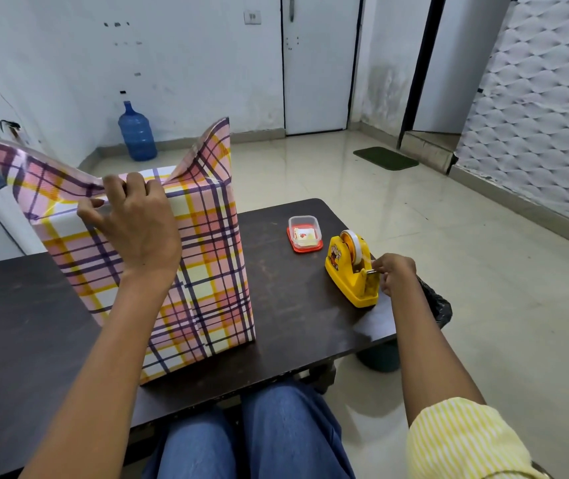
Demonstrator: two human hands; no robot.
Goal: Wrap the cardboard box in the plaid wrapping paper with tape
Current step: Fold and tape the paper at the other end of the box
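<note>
Jeans [252, 433] are tucked under the counter [293, 305]. Flimsy paper [34, 171] is pinched atop the box [207, 271] by left fingers [113, 190], tape [357, 248] by right fingers [386, 266].

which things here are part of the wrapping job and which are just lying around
In use: tall parcel of pink, yellow and purple plaid wrapping paper, top flap gripped by the left hand; yellow plastic tape dispenser, its tape pinched by the right hand.
Lying about: small clear plastic tub on a red lid; blue water jug; green floor mat; black plastic bag.
</note>
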